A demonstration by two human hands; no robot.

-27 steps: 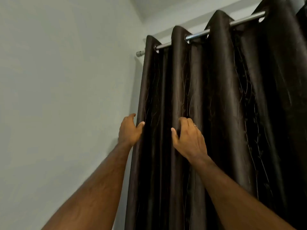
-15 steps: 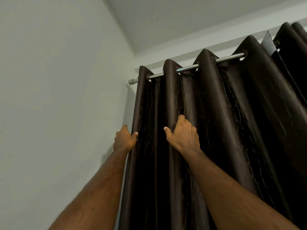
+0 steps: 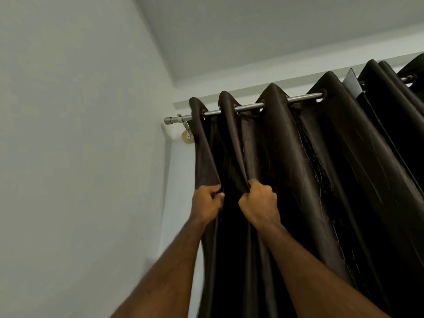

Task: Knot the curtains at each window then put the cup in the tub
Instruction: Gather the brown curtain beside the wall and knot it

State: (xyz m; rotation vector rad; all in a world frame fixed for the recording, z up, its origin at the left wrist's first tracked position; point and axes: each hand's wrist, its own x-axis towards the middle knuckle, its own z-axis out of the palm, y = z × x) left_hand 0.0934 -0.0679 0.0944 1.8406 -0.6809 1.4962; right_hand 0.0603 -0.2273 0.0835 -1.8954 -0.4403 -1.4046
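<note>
Your body, as catalogued: two forearms, both bare from the frame's lower edge to the wrist, no sleeve showing. Left hand (image 3: pixel 206 203): bare, ungloved. Right hand (image 3: pixel 260 204): bare, ungloved. Fine hair along both forearms.

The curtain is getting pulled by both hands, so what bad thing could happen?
1. Both the left hand and right hand grip folds of the dark curtain; a hard tug might strain the rod at its wall bracket.
2. Loose threads already hang from the fabric, so pulling may fray it more.
</note>
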